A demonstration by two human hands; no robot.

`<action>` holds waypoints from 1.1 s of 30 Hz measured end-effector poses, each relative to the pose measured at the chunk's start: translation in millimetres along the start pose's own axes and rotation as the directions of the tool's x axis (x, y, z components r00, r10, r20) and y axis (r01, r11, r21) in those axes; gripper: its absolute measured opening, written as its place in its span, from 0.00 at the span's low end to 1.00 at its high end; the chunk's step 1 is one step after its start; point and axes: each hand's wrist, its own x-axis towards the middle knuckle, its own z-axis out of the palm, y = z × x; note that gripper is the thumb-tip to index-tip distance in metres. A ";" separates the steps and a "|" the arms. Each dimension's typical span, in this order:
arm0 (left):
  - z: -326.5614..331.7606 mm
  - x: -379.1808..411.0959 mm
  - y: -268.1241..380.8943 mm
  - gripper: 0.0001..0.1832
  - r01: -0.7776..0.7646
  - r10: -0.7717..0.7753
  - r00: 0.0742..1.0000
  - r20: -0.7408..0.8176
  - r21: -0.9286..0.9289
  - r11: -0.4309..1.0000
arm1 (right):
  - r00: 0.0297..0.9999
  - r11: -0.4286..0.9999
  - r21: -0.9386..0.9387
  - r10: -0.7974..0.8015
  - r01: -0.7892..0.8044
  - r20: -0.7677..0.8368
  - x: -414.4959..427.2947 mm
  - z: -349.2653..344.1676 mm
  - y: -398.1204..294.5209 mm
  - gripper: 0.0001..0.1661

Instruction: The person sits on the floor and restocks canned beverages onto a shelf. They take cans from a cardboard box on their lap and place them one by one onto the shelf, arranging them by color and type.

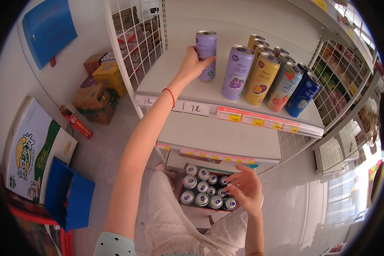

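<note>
My left hand (196, 62) grips a tall purple RIO drink can (208, 51) upright over the left part of the upper white shelf (176, 86). To its right stands a second purple can (238, 72) with grapes pictured on it, apart from the first. Yellow passion-fruit cans (263, 78) form a row beside that one. My right hand (245, 188), fingers apart and holding nothing, is over the right side of a carton (208, 208). Several upright cans (203, 186) with silver lids and purple tabs fill this carton.
A strawberry can (284, 86) and dark blue cans (302, 94) stand farther right. White wire grids (137, 41) bound the shelf. Price labels (229, 114) line its front edge, above a lower shelf (217, 137). Cardboard boxes (96, 102) and a blue bin (80, 198) are at left.
</note>
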 end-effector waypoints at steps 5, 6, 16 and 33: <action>24.9 10.5 4.3 0.33 -0.007 -0.002 0.997 0.071 0.132 0.991 | 0.998 0.997 0.036 0.066 -0.065 -0.010 -0.1 -0.4 4.3 0.30; 30.2 13.3 4.9 0.32 -0.018 0.008 0.997 0.082 0.130 0.991 | 0.997 0.997 0.042 0.070 -0.070 -0.010 -0.2 -1.5 3.8 0.30; 47.8 20.6 -14.3 0.32 0.012 0.028 0.968 0.250 -0.155 0.988 | 0.995 0.993 0.067 0.101 -0.102 0.009 -8.0 -16.8 19.7 0.28; 39.7 2.3 21.6 0.31 0.239 -0.159 0.930 0.331 -0.215 0.947 | 0.985 0.981 0.084 0.173 -0.175 0.023 -19.6 -18.1 29.1 0.28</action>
